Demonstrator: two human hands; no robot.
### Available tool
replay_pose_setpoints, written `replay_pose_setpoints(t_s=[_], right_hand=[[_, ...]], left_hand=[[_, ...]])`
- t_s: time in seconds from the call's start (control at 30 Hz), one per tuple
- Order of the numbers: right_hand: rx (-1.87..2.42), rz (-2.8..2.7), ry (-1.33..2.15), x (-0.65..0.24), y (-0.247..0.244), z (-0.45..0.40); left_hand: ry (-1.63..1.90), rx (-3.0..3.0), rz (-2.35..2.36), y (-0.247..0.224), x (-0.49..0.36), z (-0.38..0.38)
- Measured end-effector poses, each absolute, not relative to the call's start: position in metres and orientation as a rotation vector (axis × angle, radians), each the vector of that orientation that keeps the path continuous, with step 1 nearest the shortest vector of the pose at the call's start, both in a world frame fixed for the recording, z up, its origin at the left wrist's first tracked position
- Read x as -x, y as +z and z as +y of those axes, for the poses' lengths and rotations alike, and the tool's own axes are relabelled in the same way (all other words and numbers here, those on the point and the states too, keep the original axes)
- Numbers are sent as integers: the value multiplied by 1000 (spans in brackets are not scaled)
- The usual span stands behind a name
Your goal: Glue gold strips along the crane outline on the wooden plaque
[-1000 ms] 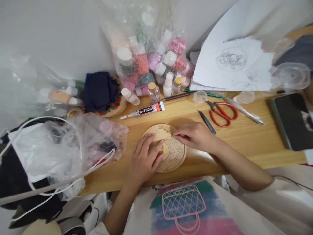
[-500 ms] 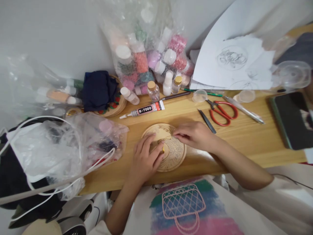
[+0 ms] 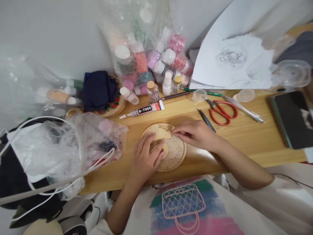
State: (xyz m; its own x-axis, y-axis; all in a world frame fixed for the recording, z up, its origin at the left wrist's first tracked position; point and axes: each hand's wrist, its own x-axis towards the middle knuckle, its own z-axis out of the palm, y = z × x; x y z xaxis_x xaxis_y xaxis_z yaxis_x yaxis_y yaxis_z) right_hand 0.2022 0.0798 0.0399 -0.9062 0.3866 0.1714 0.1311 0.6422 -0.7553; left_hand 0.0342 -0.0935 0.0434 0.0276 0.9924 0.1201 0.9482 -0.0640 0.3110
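A round wooden disc [image 3: 176,160] with a fine line pattern lies flat on the table before me. My left hand [image 3: 148,151] rests on its left part, fingers spread and pressing lightly on the surface. Beside that hand's fingertips shows a small shiny gold piece [image 3: 162,148]. At the disc's upper right, my right hand [image 3: 192,133] is closed in a pinch, thumb and forefinger together at what looks like a thin gold wire [image 3: 169,137]; most of it is too fine to make out. Black tweezers [image 3: 206,120] lie just beyond the right hand.
Behind the disc lies a B-7000 glue tube [image 3: 146,110]. Red-handled pliers [image 3: 221,112], a silver pen [image 3: 244,109] and a phone [image 3: 293,119] are to the right. Bagged bottles [image 3: 140,62] and papers [image 3: 220,71] stand at the back; a plastic bag [image 3: 56,147] fills the left.
My right hand has shifted very slightly left and up along the disc. The left hand stays in place, covering a little more of the gold piece.
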Motion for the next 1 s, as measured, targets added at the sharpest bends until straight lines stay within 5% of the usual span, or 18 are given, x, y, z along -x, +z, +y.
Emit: replay_pose_setpoints(t_s=[1.0], right_hand=[[610, -2368, 1057, -208, 55, 69]], left_hand=[[368, -2047, 2143, 41, -40, -105]])
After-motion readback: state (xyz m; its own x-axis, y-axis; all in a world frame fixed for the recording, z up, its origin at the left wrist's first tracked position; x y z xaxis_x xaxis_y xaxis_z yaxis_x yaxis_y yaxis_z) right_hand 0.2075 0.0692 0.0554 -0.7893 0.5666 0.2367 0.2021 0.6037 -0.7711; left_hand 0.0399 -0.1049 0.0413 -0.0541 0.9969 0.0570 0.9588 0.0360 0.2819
